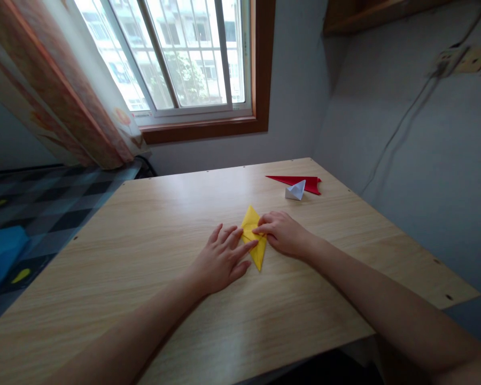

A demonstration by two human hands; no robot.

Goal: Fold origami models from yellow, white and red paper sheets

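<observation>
A folded yellow paper (253, 220), diamond-shaped with pointed ends, lies flat on the wooden table (144, 256) near its middle. My left hand (220, 259) rests palm down beside it, fingertips pressing on the paper's left edge. My right hand (284, 232) lies on the paper's right side, with its fingers pinching or pressing a fold at the centre. Both hands cover part of the paper.
A folded red paper (300, 182) and a small white folded paper shape (296, 190) sit at the table's far right. Grey walls close the far and right sides. A window (184, 53) and curtain (56, 80) are behind; a checkered floor (44, 208) lies left.
</observation>
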